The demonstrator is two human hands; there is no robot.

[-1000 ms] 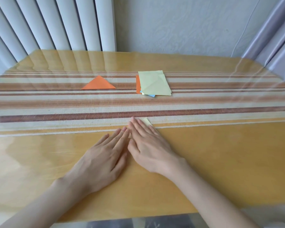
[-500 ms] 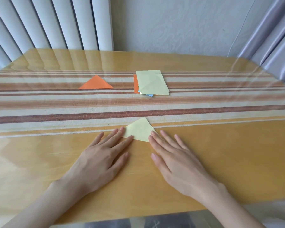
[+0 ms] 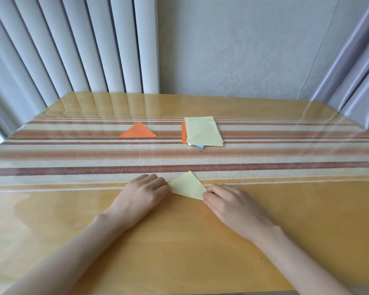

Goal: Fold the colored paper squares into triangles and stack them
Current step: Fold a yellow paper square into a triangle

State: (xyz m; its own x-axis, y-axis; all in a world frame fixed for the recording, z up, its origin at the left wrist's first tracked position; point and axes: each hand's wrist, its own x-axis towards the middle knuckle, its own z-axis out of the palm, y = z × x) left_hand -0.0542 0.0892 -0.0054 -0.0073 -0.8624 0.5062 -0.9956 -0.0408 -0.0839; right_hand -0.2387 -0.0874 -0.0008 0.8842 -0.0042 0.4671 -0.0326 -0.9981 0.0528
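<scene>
The yellow triangle (image 3: pixel 188 186) lies folded at the near middle of the table (image 3: pixel 285 220), its tip reaching the striped runner (image 3: pixel 73 158). To finish well, I'd lift it by both ends, keep the layers aligned, and set it squarely on the orange triangle (image 3: pixel 138 132), which lies farther off, left of the unfolded squares (image 3: pixel 205 130). The left hand (image 3: pixel 145 194) curls its fingers onto the left corner. The right hand (image 3: pixel 228 201) pinches the near-right corner.
</scene>
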